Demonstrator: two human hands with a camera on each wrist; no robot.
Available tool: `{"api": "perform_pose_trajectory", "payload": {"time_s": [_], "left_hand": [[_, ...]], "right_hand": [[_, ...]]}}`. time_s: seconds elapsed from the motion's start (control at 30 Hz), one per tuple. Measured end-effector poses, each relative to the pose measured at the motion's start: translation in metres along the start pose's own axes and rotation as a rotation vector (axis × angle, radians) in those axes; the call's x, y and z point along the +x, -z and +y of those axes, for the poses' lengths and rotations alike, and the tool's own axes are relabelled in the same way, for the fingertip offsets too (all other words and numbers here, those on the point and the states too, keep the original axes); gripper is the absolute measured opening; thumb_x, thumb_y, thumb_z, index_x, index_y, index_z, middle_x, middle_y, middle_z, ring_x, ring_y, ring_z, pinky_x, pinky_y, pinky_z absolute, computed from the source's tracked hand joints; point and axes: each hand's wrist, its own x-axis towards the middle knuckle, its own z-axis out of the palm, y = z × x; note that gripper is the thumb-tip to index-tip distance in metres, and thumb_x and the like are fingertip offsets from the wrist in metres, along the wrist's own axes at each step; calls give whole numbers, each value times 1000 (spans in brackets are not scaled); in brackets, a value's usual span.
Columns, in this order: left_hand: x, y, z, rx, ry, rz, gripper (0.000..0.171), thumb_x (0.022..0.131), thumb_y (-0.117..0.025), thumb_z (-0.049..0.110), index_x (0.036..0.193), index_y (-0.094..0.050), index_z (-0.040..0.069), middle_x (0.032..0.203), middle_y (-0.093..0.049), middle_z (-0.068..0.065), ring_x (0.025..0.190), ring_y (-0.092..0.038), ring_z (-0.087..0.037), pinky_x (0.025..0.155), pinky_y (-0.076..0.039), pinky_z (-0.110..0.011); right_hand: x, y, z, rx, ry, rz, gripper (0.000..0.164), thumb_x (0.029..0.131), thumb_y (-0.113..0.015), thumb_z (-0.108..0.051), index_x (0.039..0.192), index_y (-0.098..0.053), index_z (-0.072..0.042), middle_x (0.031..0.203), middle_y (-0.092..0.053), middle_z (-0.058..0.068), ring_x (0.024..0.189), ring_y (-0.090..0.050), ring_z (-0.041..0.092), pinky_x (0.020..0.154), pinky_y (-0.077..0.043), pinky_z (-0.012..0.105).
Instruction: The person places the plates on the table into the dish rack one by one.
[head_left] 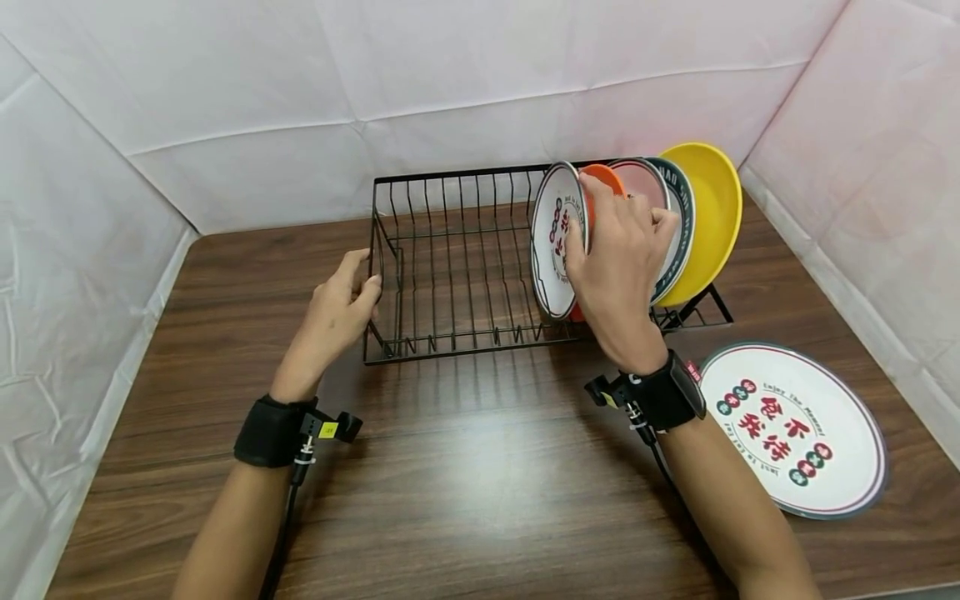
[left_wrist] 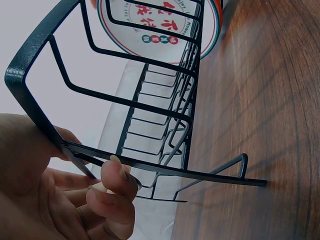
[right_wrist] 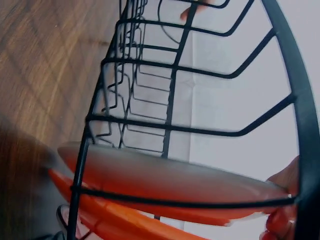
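My left hand [head_left: 337, 308] holds the left end of a black wire dish rack [head_left: 450, 354], its fingers around the end bar in the left wrist view. Toward the rack's right side, my right hand [head_left: 618, 258] pinches the upper rim of a white plate [head_left: 553, 275] with red characters, which stands on edge in the rack. Just right of it, partly hidden by that hand, stands an orange plate [head_left: 602, 175]. A pink plate [head_left: 641, 179], a white plate with a dark green rim [head_left: 684, 242] and a yellow plate [head_left: 716, 225] follow rightward, all upright.
A large white plate [head_left: 825, 408] with red characters lies flat on the wooden table [head_left: 465, 500] beside my right forearm. White sheeting [head_left: 255, 100] hangs behind the rack and along both sides. Cables run from both wrist cameras.
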Motion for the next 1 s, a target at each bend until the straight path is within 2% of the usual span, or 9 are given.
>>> {"api": "perform_pose_trajectory", "payload": {"time_s": [0.1,0.23,0.37,0.57,0.7,0.8,0.87,0.93,1.0], "left_hand": [[1,0,-1,-4,2,-3,54,111,-37,29,160,-25,12,85,-64,-21,59,-49,-24,56,-38,-36],[1,-1,-1,-3,5,-2,53,111,-36,29,161,-25,13,86,-64,-20,60,-50,-24,56,-37,-36],[1,-2,0,1,9,3,53,111,-37,29,161,-25,13,85,-64,-20,59,-49,-24,55,-37,-35],[4,-3,2,-10,2,-8,54,111,-37,30,161,-25,13,86,-63,-20,59,-50,-23,56,-37,-35],[5,-2,0,-2,8,3,54,111,-36,30,161,-24,13,85,-64,-20,58,-50,-22,55,-37,-35],[7,-3,-2,-3,14,-5,55,111,-36,30,161,-23,13,85,-64,-20,56,-47,-21,54,-36,-35],[9,-5,-2,-9,13,-13,55,111,-36,30,161,-23,12,85,-63,-20,54,-45,-20,53,-35,-34],[11,-8,-2,-14,10,-21,55,111,-36,30,161,-23,12,85,-63,-19,54,-44,-20,53,-34,-34],[13,-10,-2,-13,1,-17,54,111,-36,30,161,-24,12,84,-63,-20,54,-44,-21,53,-34,-34]], "right_hand": [[0,2,2,23,4,-28,52,90,-69,-4,141,-60,-15,123,-56,19,117,-43,37,98,-25,51],[0,8,7,75,-9,-80,63,87,-73,-1,145,-54,-16,150,-41,17,142,-28,35,111,-19,50],[11,28,15,86,-90,-145,56,92,-74,-19,145,-54,-17,154,-39,12,147,-26,28,115,-16,46],[36,98,54,104,-311,-193,44,99,-64,-31,141,-60,-18,144,-57,8,138,-43,24,113,-10,39],[37,137,103,54,-468,-403,52,102,-55,-44,145,-56,-14,132,-66,17,108,-60,13,94,-34,29],[27,151,139,22,-524,-620,66,102,-48,-52,151,-47,-8,127,-63,30,98,-59,20,82,-46,41],[16,155,161,12,-521,-759,74,102,-46,-55,154,-38,-2,130,-57,37,104,-59,38,86,-45,60],[4,159,180,-7,-513,-886,82,102,-45,-57,156,-29,3,136,-45,44,114,-49,57,91,-37,74],[-11,163,199,-19,-508,-1008,90,101,-48,-59,156,-22,7,140,-37,47,121,-39,64,92,-32,77]]}}
